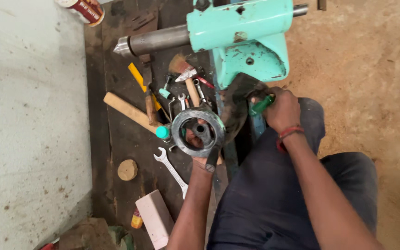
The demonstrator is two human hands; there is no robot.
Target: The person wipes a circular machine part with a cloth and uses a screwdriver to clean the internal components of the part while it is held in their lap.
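A dark handwheel (198, 132) is gripped from beneath by the left hand (195, 139), below the turquoise tailstock (244, 39); a green-handled tool (261, 105) is clenched in the right hand (279, 110). Fitting seems under way (steady alignment needed). Spanner (171, 169), brush (185, 74) and wooden stick (128, 111) crowd the bench.

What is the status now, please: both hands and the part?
Left hand holds the handwheel up, grip shut. Right hand shut on green-handled tool beside the turquoise tailstock. Spanner and brush lie underneath.
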